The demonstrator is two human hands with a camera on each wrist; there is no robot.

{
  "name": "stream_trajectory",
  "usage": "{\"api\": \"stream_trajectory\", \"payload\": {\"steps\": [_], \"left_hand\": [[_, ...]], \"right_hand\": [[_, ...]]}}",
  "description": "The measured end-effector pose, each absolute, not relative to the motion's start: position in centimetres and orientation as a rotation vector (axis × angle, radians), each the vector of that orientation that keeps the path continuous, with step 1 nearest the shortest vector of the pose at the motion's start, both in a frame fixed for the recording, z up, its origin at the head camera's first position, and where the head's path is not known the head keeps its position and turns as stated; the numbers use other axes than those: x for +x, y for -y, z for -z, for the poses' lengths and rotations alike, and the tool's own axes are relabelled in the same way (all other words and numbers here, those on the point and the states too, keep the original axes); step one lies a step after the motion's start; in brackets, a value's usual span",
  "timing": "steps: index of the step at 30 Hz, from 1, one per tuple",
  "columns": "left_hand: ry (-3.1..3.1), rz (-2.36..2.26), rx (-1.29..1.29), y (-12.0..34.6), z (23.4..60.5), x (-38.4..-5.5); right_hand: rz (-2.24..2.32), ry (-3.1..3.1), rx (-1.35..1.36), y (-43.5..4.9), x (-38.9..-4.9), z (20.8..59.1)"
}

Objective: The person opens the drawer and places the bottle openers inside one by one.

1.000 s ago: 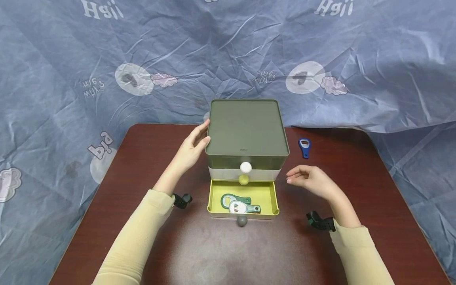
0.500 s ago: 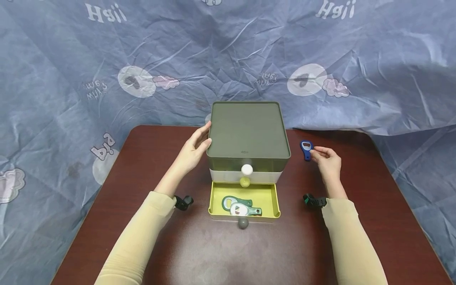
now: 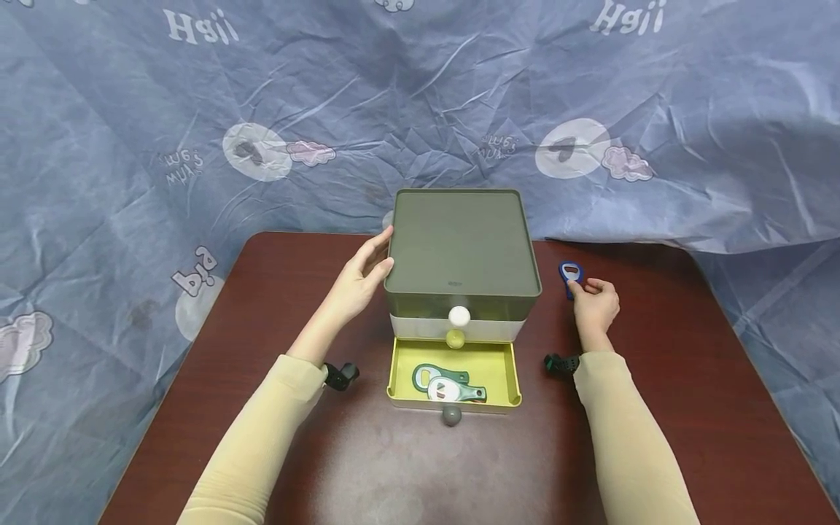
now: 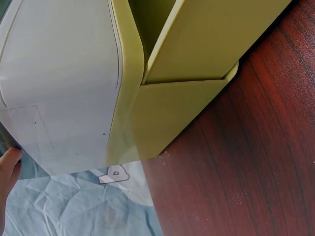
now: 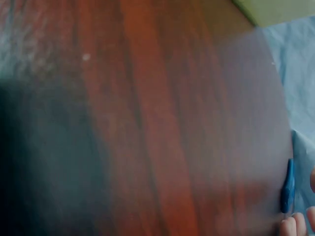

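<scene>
In the head view my left hand [image 3: 354,286] rests against the left side of a small drawer cabinet [image 3: 462,240], thumb and fingers spread along its edge. A fingertip [image 4: 10,160] shows at the cabinet's side in the left wrist view. My right hand [image 3: 596,302] is at a blue bottle opener [image 3: 572,270] lying on the table, the thumb over its handle and the other fingers bent, apart to the right. In the right wrist view, fingertips [image 5: 299,223] are right at one end of the opener [image 5: 288,189]. Green-handled bottle openers [image 3: 453,388] lie overlapping in the pulled-out yellow bottom drawer [image 3: 495,364].
The cabinet's upper drawers, with a white knob [image 3: 459,316] and a yellow knob [image 3: 455,338], are pushed in. The bottom drawer's grey knob [image 3: 451,415] juts toward the front. Behind the dark red table [image 3: 512,474] hangs a blue printed cloth [image 3: 420,109].
My right hand has moved from beside the cabinet back and to the right, over to the blue bottle opener. The left hand stays against the cabinet. The head view has shifted slightly.
</scene>
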State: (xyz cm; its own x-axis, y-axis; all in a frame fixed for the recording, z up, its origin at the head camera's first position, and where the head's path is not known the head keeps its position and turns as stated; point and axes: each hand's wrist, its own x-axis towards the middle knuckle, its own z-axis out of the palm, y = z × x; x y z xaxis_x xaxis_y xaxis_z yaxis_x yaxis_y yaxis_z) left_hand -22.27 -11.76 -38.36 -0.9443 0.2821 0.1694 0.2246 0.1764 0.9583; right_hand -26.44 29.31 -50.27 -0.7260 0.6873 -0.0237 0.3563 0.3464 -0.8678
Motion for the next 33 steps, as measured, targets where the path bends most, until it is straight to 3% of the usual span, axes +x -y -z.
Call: {"api": "stream_trajectory", "payload": {"steps": [18,33], "left_hand": [[-2.369,-1.938,0.536,11.7,38.4,-22.3],[-2.387,-1.935,0.551,11.7,38.4,-22.2]], "right_hand": [[-1.087,2.493,-0.994,-28.0,-27.1,49.8],[-1.266,2.322,-0.932,-28.6,-25.2,48.8]]}}
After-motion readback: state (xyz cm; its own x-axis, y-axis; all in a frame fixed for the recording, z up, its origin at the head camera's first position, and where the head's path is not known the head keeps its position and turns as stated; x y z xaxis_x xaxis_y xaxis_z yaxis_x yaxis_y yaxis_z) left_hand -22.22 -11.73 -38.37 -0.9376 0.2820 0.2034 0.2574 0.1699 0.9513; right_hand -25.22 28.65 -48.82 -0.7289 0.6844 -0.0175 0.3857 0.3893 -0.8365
